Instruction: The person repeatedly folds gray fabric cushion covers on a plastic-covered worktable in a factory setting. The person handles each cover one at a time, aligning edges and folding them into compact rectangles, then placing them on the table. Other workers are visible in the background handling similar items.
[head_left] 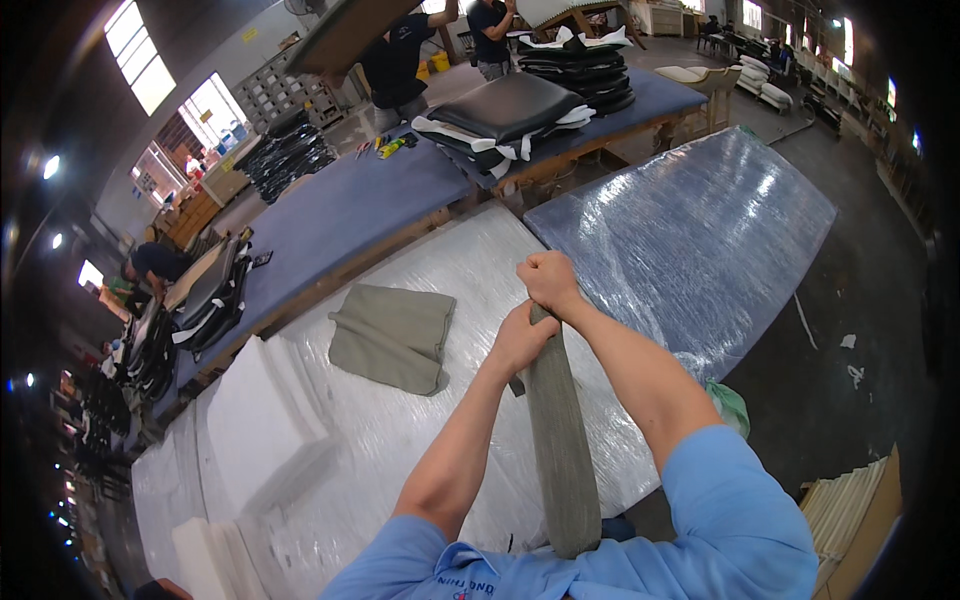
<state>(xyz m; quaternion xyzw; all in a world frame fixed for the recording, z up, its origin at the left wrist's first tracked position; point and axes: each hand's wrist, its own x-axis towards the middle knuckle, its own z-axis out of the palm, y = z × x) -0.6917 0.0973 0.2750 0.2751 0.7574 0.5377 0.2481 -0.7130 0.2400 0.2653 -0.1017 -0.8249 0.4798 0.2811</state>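
Note:
A long grey-green fabric piece (560,440), folded narrow or shaped like a sleeve, hangs from my hands down toward my waist. My left hand (522,340) is closed on its upper end, thumb against the cloth. Just above and to the right, my right hand (550,280) makes a fist at the very top of the same piece; what lies inside the fingers is hidden. A small dark flap sticks out below my left hand. To the left, another grey-green fabric piece (392,338) lies spread on the plastic-wrapped white table (480,250).
White foam sheets (262,420) are stacked at the left. A blue plastic-wrapped table (690,240) adjoins at right. Beyond, a long blue worktable (350,205) carries black cushions (515,105) and small tools. Co-workers stand behind it. Pale strips in a carton (845,510) sit lower right.

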